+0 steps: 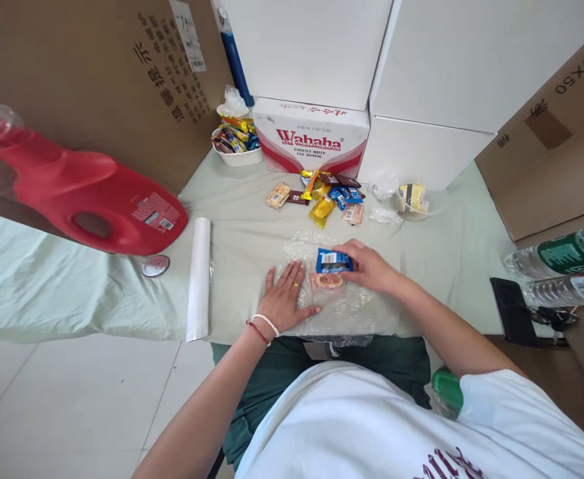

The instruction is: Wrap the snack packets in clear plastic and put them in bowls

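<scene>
Right hand (pixel 369 266) is pinching 1 blue snack packet (pixel 332 261) between thumb and fingers, holding it just above a pink packet (pixel 328 281) lying on the clear plastic sheet (pixel 352 313). Left hand (pixel 285 299) is pressing flat, fingers spread, on the sheet's left part, grasping nothing.

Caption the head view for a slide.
Left hand flat on a clear plastic sheet, right hand holding a blue snack packet over a pink packet.
</scene>
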Demonstrator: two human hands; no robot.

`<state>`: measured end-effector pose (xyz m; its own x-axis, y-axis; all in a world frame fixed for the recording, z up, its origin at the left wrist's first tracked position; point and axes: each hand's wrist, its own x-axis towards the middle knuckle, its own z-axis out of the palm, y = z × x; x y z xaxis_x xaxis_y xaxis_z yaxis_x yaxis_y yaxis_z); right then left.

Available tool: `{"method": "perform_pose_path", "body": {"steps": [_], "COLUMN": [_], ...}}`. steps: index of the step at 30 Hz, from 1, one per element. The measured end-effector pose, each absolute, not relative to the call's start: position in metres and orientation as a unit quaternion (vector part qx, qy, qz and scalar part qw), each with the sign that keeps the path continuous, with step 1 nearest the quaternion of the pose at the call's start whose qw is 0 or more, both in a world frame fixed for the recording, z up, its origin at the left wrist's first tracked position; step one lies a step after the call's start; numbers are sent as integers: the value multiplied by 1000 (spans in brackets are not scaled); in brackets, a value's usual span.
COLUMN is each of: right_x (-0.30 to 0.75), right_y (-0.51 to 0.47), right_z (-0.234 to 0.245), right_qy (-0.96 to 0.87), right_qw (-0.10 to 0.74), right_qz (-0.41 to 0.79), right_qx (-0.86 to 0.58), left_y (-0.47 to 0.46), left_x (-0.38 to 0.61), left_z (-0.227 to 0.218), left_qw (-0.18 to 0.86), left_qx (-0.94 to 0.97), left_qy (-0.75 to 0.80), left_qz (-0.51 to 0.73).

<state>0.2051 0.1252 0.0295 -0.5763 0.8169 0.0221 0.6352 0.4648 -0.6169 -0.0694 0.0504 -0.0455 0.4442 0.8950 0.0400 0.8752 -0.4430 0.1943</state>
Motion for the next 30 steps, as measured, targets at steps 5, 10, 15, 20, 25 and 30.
{"method": "perform_pose_path", "body": {"steps": [5,10,15,20,25,30], "right_x": [162,164,170,157,164,166], "right_y": [93,71,64,69,73,70], "right_z": [3,-3,2,-9,-17,-14], "right_qy": [-875,-891,-905,-916,-917,-914], "right_qw": [1,-11,42,46,47,40], "right_qz": [176,59,23,17,3,25], "right_qx": [-451,-451,-424,-398,-396,-403], "left_y": [49,46,46,46,46,47], "left_x": [-69,-69,-69,-69,-68,-71], "left_z": [-47,-49,-49,-47,-47,-50], "left_qw": [67,63,59,57,61,66], "left_qx": [846,844,846,845,842,845], "left_qy": [525,528,526,528,532,525], "left_qz": [67,71,67,64,70,80]}}
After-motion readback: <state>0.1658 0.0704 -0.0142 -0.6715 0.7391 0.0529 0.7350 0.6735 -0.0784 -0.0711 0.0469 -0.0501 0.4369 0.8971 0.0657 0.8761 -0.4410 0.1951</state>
